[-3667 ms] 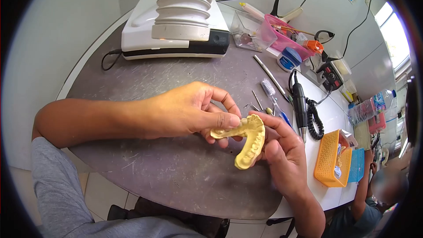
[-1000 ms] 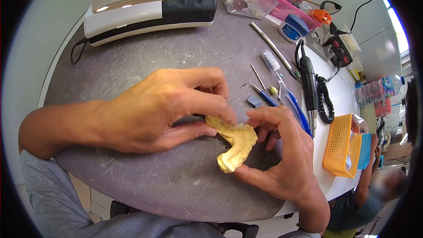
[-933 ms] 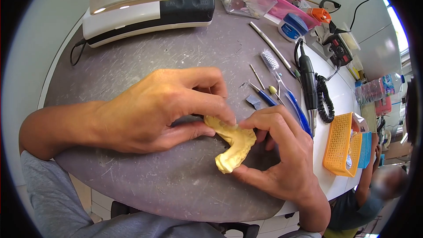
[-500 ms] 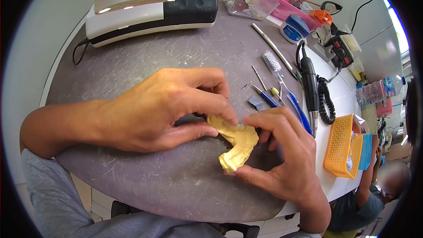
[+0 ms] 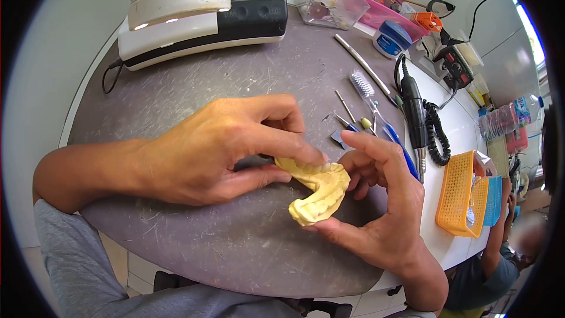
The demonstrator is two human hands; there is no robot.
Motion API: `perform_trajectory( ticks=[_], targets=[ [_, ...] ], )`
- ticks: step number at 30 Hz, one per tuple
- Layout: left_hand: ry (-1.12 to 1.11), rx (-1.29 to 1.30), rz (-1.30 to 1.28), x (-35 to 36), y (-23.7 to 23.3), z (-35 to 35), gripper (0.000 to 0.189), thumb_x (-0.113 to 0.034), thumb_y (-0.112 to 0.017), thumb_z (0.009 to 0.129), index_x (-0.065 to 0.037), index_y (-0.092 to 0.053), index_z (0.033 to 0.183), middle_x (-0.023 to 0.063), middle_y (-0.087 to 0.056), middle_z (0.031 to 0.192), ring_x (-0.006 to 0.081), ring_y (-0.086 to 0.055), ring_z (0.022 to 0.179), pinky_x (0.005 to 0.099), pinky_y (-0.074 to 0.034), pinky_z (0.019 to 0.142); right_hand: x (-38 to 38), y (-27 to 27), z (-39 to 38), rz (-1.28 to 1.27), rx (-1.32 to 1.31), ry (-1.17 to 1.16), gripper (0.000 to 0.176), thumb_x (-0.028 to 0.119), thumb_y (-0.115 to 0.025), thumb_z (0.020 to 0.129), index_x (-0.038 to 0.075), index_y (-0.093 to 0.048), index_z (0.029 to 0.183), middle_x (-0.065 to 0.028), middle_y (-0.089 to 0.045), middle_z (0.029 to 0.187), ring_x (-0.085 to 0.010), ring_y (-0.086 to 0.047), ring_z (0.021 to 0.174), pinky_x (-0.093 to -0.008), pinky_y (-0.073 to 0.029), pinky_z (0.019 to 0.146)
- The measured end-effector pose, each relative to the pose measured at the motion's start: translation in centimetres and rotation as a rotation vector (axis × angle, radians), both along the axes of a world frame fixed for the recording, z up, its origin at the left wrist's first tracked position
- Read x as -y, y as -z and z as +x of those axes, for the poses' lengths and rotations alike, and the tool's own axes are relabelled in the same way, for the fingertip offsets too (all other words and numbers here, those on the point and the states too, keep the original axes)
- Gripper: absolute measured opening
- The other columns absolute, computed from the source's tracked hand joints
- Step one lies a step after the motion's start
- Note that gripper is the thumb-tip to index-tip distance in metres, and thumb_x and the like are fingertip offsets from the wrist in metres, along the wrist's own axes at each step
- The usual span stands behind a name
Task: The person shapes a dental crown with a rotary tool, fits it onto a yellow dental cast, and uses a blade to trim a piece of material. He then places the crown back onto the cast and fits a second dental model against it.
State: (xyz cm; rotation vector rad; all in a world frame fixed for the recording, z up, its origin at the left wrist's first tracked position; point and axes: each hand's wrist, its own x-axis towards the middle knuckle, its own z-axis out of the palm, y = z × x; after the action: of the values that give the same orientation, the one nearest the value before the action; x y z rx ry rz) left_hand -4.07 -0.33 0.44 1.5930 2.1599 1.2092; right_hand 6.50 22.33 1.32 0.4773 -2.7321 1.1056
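A yellow plaster dental cast, curved like a horseshoe, sits between my hands above the grey worktop. Pale, translucent front teeth show along its upper edge. My left hand pinches the cast's left end, thumb on the inner side and index fingertip on the teeth. My right hand supports the other side, its thumb at the lower end and curled fingers against the outer edge; its index finger is raised off the cast. A small dark grey piece lies just beyond my right hand.
Beyond the hands lie a toothbrush, a metal rod-like tool and a black handpiece with coiled cord. A white-and-black device stands back left, an orange basket right. Another person is at far right.
My right index finger has lifted away from the cast, and the translucent teeth show more fully. The cast has tilted slightly. My left hand keeps its hold.
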Motion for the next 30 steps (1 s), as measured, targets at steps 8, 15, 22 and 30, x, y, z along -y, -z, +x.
perform_trajectory(
  ticks=[8, 15, 22, 30],
  targets=[
    [0.021, 0.023, 0.006, 0.06, -0.12, 0.04, 0.044, 0.001, -0.078, 0.077, -0.014, -0.074, 0.118, 0.0050, -0.051, 0.094, 0.0128, -0.056, 0.076, 0.0281, -0.048, 0.066, 0.15, 0.45, 0.03, -0.040, -0.088, -0.034, 0.090, 0.029, -0.097, 0.060, 0.001, -0.050, 0.131, -0.0045, -0.063, 0.087, -0.0098, -0.059, 0.072, -0.0226, -0.047, 0.061],
    [0.015, -0.189, 0.058, -0.24, -0.06, 0.28, 0.040, -0.003, -0.082, 0.073, -0.009, -0.075, 0.112, 0.0067, -0.062, 0.097, 0.0180, -0.061, 0.080, 0.0284, -0.052, 0.068, 0.17, 0.55, 0.04, -0.057, -0.111, -0.044, 0.088, 0.030, -0.097, 0.059, 0.001, -0.051, 0.129, -0.0054, -0.063, 0.087, -0.0107, -0.060, 0.072, -0.0232, -0.048, 0.061],
    [-0.035, -0.143, 0.047, -0.18, 0.03, 0.63, 0.046, -0.006, -0.084, 0.070, -0.006, -0.072, 0.115, 0.0088, -0.069, 0.099, 0.0219, -0.066, 0.086, 0.0324, -0.053, 0.072, 0.24, 0.45, 0.17, -0.028, -0.125, -0.047, 0.077, 0.032, -0.097, 0.059, 0.001, -0.054, 0.114, -0.0079, -0.065, 0.095, -0.0109, -0.062, 0.073, -0.0233, -0.050, 0.061],
    [0.007, -0.151, 0.067, -0.23, 0.05, 0.43, 0.047, -0.005, -0.084, 0.071, -0.005, -0.071, 0.116, 0.0084, -0.071, 0.100, 0.0222, -0.067, 0.086, 0.0325, -0.054, 0.073, 0.25, 0.43, 0.27, -0.017, -0.112, -0.037, 0.072, 0.032, -0.097, 0.059, 0.001, -0.054, 0.107, -0.0082, -0.064, 0.097, -0.0110, -0.062, 0.072, -0.0233, -0.052, 0.062]
  ],
)
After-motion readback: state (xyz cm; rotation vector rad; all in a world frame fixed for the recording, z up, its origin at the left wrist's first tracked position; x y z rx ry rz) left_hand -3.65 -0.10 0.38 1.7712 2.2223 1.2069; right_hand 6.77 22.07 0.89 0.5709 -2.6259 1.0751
